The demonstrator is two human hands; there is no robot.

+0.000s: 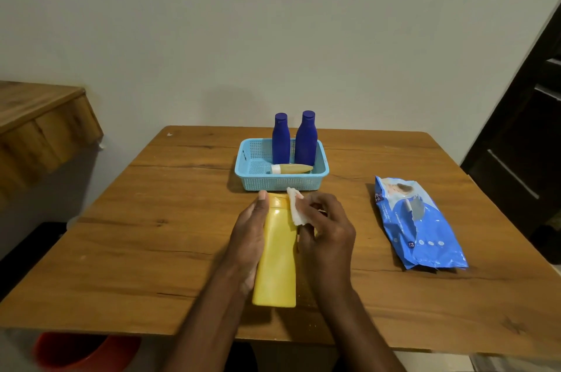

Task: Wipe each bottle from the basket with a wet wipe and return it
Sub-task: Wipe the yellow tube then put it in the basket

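Note:
My left hand [247,229] grips a tall yellow bottle [276,259] above the table, cap end pointing away from me. My right hand [326,229] pinches a white wet wipe [296,209] against the bottle's upper right side near the cap. Behind them stands a light blue basket [283,182]. Two dark blue bottles [280,139] [306,139] stand upright at its back, and a small tan bottle with a white cap [293,168] lies on its side in front of them.
A blue pack of wet wipes [417,223] lies on the wooden table [151,220] to the right. A wooden shelf [39,123] juts out at the left, a dark door [522,135] at the right, a red bin [82,353] below the table's near edge.

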